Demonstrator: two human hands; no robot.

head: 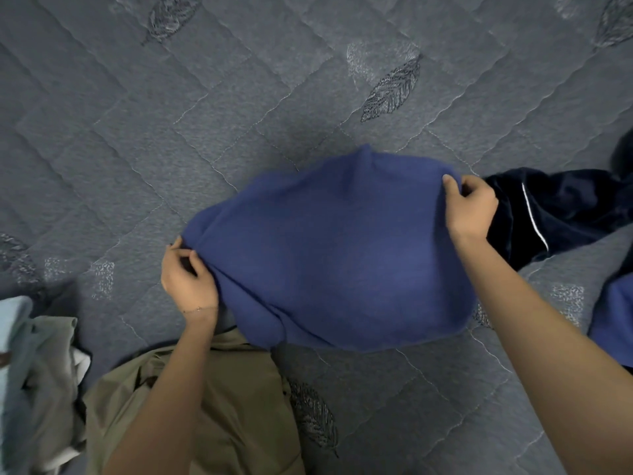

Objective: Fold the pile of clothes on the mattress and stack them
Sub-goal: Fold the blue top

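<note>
A blue knit garment is stretched between my two hands above the grey quilted mattress. My left hand pinches its left edge with curled fingers. At the upper right corner, my right hand grips the cloth between thumb and fingers. The garment's lower edge hangs over an olive-green garment near me.
A dark navy garment with white piping lies at the right, with another blue piece below it. Pale grey-green and white clothes are heaped at the lower left. The mattress stretches bare toward the far side.
</note>
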